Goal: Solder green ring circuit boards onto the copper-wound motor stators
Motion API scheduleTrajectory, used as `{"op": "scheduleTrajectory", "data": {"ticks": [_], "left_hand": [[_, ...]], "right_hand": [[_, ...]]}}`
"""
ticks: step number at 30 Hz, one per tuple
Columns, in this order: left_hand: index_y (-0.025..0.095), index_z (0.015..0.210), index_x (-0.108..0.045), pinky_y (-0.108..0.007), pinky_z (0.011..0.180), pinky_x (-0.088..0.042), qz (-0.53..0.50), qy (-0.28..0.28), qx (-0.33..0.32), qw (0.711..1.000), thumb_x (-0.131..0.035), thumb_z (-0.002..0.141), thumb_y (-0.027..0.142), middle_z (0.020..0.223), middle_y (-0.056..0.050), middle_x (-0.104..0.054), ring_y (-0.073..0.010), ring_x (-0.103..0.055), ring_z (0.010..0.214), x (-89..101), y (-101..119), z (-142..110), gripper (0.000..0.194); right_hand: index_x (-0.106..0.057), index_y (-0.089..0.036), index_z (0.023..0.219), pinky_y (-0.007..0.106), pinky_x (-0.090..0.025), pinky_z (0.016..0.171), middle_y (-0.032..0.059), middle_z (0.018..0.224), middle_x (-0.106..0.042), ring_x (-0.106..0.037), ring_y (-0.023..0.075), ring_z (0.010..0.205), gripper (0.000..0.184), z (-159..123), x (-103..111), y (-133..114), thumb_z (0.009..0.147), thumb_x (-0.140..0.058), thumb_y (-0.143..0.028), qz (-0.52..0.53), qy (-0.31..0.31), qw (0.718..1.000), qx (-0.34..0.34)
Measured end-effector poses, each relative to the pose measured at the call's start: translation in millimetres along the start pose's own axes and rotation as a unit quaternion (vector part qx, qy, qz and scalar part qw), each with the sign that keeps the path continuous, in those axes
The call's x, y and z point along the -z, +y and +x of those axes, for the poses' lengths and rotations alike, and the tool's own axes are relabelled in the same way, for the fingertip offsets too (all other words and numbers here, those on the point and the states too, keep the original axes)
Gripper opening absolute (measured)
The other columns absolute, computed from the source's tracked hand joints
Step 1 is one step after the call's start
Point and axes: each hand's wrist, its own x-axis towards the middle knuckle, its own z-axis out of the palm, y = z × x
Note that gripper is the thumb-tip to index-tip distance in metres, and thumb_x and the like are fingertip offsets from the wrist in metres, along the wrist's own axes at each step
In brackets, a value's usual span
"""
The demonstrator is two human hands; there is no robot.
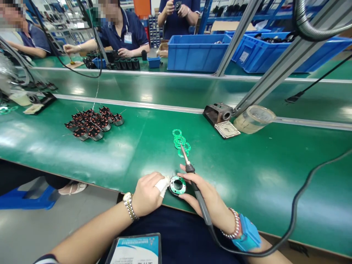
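A round motor stator with a green ring circuit board (178, 185) on its top is held low over the bench's front edge. The thumb and a finger of my right hand (206, 194) grip its right side. Resting across that same hand is a soldering iron (200, 200), its metal tip pointing away from me. My left hand (150, 192) is closed at the stator's left edge, with white wrapping on its fingers; its fingertips are partly hidden. Beyond the iron's tip lies a loose row of green ring circuit boards (180, 141).
Several copper-wound stators (95, 123) stand in a cluster at left. A soldering iron stand (218, 113) with a pad sits beside a cloudy plastic tub (254, 120). The iron's black cable (295, 205) loops on the right. Co-workers and blue bins (196, 53) are across the bench.
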Motion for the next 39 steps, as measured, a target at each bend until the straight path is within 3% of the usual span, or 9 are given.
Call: {"op": "scheduleTrajectory", "data": {"ticks": [3, 7, 10, 15, 18, 26, 29, 34, 39], "left_hand": [[0.014, 0.106, -0.058, -0.036, 0.076, -0.055, -0.064, 0.007, 0.087, 0.994, -0.041, 0.083, 0.011, 0.091, -0.011, -0.068, -0.0208, -0.064, 0.086, -5.0, 12.0, -7.9, 0.028], [0.017, 0.125, -0.045, -0.042, 0.097, -0.045, -0.153, -0.033, 0.151, 0.976, -0.04, 0.083, 0.008, 0.125, -0.012, -0.054, -0.023, -0.047, 0.12, -5.7, 23.0, -14.8, 0.044], [0.017, 0.127, -0.04, -0.043, 0.099, -0.043, -0.192, -0.047, 0.194, 0.961, -0.042, 0.082, 0.009, 0.129, -0.014, -0.05, -0.0231, -0.045, 0.122, -5.7, 24.6, -16.4, 0.045], [0.017, 0.118, -0.043, -0.04, 0.091, -0.049, -0.193, -0.003, 0.275, 0.942, -0.044, 0.084, 0.013, 0.111, -0.012, -0.063, -0.0209, -0.059, 0.104, -2.9, 20.8, -18.1, 0.034], [0.018, 0.118, -0.045, -0.036, 0.084, -0.053, -0.174, -0.016, 0.246, 0.953, -0.048, 0.084, 0.018, 0.105, -0.009, -0.066, -0.0203, -0.064, 0.096, 0.7, 15.8, -17.1, 0.034], [0.016, 0.098, -0.06, -0.029, 0.077, -0.054, -0.095, -0.023, -0.001, 0.995, -0.041, 0.087, 0.013, 0.087, -0.007, -0.07, -0.0154, -0.066, 0.083, 11.4, -10.8, 1.0, 0.022], [0.015, 0.092, -0.061, -0.029, 0.07, -0.054, -0.073, -0.033, 0.011, 0.997, -0.04, 0.087, 0.013, 0.081, -0.007, -0.068, -0.0154, -0.064, 0.075, 8.9, -11.5, 5.0, 0.022], [0.016, 0.068, -0.058, -0.023, 0.05, -0.048, -0.058, 0.013, 0.144, 0.988, -0.049, 0.083, 0.02, 0.059, -0.002, -0.059, -0.012, -0.056, 0.052, -5.1, 6.3, 3.8, 0.018], [0.016, 0.091, -0.059, -0.028, 0.064, -0.052, -0.104, 0.009, 0.153, 0.983, -0.045, 0.083, 0.013, 0.081, -0.008, -0.064, -0.0165, -0.061, 0.072, -8.4, 23.4, -9.0, 0.016]], "right_hand": [[-0.041, -0.02, 0.118, 0.037, -0.047, 0.095, 0.0155, 0.127, -0.05, -0.051, 0.0231, 0.116, 0.036, -4.3, -6.2, -2.4, 0.084, -0.053, -0.019, -0.012, 0.023, 0.999, -0.02], [-0.039, -0.021, 0.119, 0.038, -0.047, 0.094, 0.0154, 0.124, -0.053, -0.049, 0.0234, 0.118, 0.037, -2.6, -9.4, -1.8, 0.084, -0.051, -0.019, 0.005, 0.03, 0.999, -0.021], [-0.038, -0.022, 0.119, 0.038, -0.046, 0.095, 0.0144, 0.125, -0.053, -0.049, 0.0229, 0.118, 0.038, 3.2, -7.3, 1.3, 0.084, -0.052, -0.019, 0.025, 0.016, 1.0, 0.004], [-0.037, -0.021, 0.119, 0.039, -0.044, 0.097, 0.0135, 0.122, -0.054, -0.045, 0.0222, 0.121, 0.039, 6.6, -0.4, -0.9, 0.083, -0.05, -0.014, 0.016, 0.028, 0.999, -0.015], [-0.036, -0.021, 0.12, 0.039, -0.044, 0.097, 0.0154, 0.125, -0.052, -0.048, 0.0233, 0.119, 0.043, 5.7, -0.4, -5.8, 0.081, -0.055, -0.017, 0.013, 0.018, 1.0, -0.004], [-0.04, -0.02, 0.115, 0.035, -0.047, 0.094, 0.015, 0.119, -0.055, -0.052, 0.0215, 0.115, 0.036, 12.0, -5.1, -1.5, 0.082, -0.055, -0.018, 0.01, 0.028, 1.0, 0.012], [-0.04, -0.019, 0.115, 0.035, -0.047, 0.094, 0.0161, 0.12, -0.054, -0.052, 0.0213, 0.115, 0.036, 12.1, -5.8, 0.0, 0.082, -0.055, -0.018, 0.013, 0.029, 0.999, 0.017], [-0.041, -0.019, 0.115, 0.035, -0.047, 0.094, 0.0157, 0.12, -0.055, -0.053, 0.0223, 0.114, 0.034, 9.6, -9.4, -3.3, 0.083, -0.053, -0.017, -0.008, 0.046, 0.999, 0.007], [-0.039, -0.02, 0.117, 0.035, -0.049, 0.092, 0.0148, 0.118, -0.056, -0.053, 0.0225, 0.114, 0.035, 6.2, -14.7, -5.1, 0.084, -0.051, -0.018, -0.03, 0.076, 0.996, 0.017]]}}
